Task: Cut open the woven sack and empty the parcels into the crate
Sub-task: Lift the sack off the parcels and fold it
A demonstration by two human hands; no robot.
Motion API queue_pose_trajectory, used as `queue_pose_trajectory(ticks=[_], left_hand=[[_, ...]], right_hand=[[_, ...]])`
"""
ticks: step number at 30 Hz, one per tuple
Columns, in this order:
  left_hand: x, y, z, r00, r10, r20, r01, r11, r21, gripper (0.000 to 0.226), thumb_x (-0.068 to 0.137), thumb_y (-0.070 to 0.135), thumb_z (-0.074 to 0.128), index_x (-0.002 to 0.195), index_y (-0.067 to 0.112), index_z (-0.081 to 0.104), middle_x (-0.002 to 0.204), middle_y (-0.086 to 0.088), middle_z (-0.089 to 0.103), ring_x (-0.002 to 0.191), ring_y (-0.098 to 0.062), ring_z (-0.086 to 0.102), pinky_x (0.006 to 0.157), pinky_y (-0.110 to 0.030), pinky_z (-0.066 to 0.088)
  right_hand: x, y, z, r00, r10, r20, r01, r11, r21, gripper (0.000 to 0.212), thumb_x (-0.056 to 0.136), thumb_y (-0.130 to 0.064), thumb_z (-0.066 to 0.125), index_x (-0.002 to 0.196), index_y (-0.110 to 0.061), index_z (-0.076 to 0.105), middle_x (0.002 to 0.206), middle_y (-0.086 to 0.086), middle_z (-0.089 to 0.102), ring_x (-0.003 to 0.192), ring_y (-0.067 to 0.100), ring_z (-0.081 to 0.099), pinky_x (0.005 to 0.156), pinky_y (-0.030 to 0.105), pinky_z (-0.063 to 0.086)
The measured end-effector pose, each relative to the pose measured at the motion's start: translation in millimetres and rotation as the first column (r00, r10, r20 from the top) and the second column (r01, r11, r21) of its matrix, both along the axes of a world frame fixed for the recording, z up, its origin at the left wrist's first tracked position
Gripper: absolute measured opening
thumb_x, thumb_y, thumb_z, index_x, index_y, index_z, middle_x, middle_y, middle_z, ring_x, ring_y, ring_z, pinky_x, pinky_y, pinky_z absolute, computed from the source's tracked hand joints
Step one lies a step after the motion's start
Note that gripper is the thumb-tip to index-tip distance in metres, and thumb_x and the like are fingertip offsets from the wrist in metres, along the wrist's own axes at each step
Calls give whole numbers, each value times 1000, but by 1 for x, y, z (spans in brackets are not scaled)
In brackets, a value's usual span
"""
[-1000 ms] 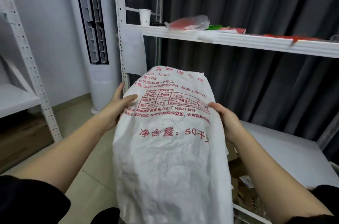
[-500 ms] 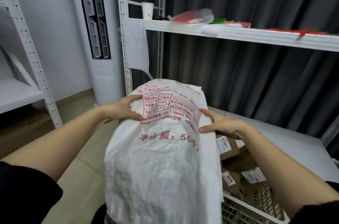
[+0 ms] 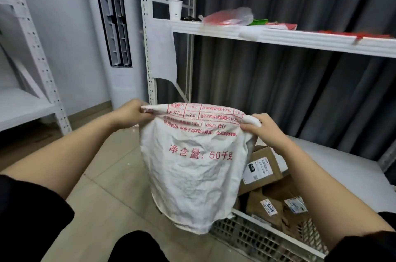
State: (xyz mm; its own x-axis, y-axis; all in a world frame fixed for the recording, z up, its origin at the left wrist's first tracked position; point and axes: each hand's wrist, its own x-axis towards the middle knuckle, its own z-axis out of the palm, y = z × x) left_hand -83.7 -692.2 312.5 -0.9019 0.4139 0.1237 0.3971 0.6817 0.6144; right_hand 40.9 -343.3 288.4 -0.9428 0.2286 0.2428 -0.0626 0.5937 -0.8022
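The white woven sack (image 3: 192,171) with red print hangs limp in front of me, its open end down over the crate's near corner. My left hand (image 3: 130,112) grips its upper left corner and my right hand (image 3: 262,127) grips its upper right corner, both fists closed on bunched fabric. Below and to the right stands the white lattice crate (image 3: 252,238). Several brown cardboard parcels (image 3: 262,167) with white labels lie inside it, partly hidden behind the sack and my right arm.
A white metal shelf rack (image 3: 278,37) crosses above, carrying a paper cup (image 3: 175,9) and a plastic bag (image 3: 230,16). A dark curtain hangs behind it. A low white platform (image 3: 334,161) lies right of the crate. Another rack (image 3: 27,100) stands left, over tiled floor (image 3: 111,193).
The sack has gone from bulky to limp and flat. Both hands shifted from pressing on its sides to gripping its top corners. More parcels show in the crate.
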Motion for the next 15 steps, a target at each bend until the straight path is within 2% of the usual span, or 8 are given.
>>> queue_pose_trajectory(ticks=[2,4,6,7,9,12,13,15], left_hand=[[-2,5,-9,988,108,114,-138,944,301,16,88,19,62,90,4,68,88,-11,67,83,-22,59,78,-33,49],[-3,17,-22,949,245,197,-309,841,444,33,82,33,53,95,5,67,101,-17,69,95,-30,64,93,-43,49],[-6,34,-34,905,364,220,-425,759,493,41,78,33,41,95,3,62,104,-24,66,102,-39,62,92,-48,50],[-2,41,-36,881,426,205,-469,736,488,40,82,30,39,98,-1,60,106,-27,64,103,-42,60,90,-47,50],[13,50,-33,815,575,67,-546,725,421,34,96,22,36,104,-5,54,107,-28,61,100,-44,57,81,-43,46],[29,48,-32,788,579,-211,-450,775,444,31,101,23,34,102,-3,49,94,-28,61,86,-42,56,70,-43,41],[29,44,-33,801,545,-248,-389,789,476,30,101,24,35,99,-3,49,90,-26,61,82,-39,56,68,-43,40],[25,38,-34,861,470,-197,-302,782,544,32,101,26,37,94,-1,52,84,-18,59,78,-29,54,66,-38,38]], right_hand=[[-3,-9,-8,995,-95,-22,89,980,-179,31,80,-27,68,83,3,61,76,5,58,68,13,53,59,29,42],[-8,-29,-16,970,-242,2,221,884,-412,15,86,-22,61,95,-12,66,91,1,68,81,15,62,69,29,50],[-16,-49,-21,918,-397,13,347,785,-514,24,90,-20,53,111,-12,62,108,2,66,95,21,60,77,29,46],[-18,-58,-22,883,-468,25,416,756,-505,27,94,-21,48,117,-10,56,110,2,61,97,22,55,78,29,41],[-17,-67,-20,813,-582,12,534,738,-412,27,99,-24,39,119,-10,49,103,2,53,95,23,50,78,30,36],[-12,-62,-25,797,-588,-135,525,786,-326,31,101,-30,34,109,-8,53,97,6,59,90,24,53,74,31,37],[-11,-58,-26,812,-567,-141,495,796,-350,32,100,-30,34,107,-7,56,97,6,62,89,23,55,72,30,39],[-10,-51,-27,873,-480,-85,390,792,-470,34,99,-32,37,102,-8,61,95,6,66,88,22,60,70,32,46]])
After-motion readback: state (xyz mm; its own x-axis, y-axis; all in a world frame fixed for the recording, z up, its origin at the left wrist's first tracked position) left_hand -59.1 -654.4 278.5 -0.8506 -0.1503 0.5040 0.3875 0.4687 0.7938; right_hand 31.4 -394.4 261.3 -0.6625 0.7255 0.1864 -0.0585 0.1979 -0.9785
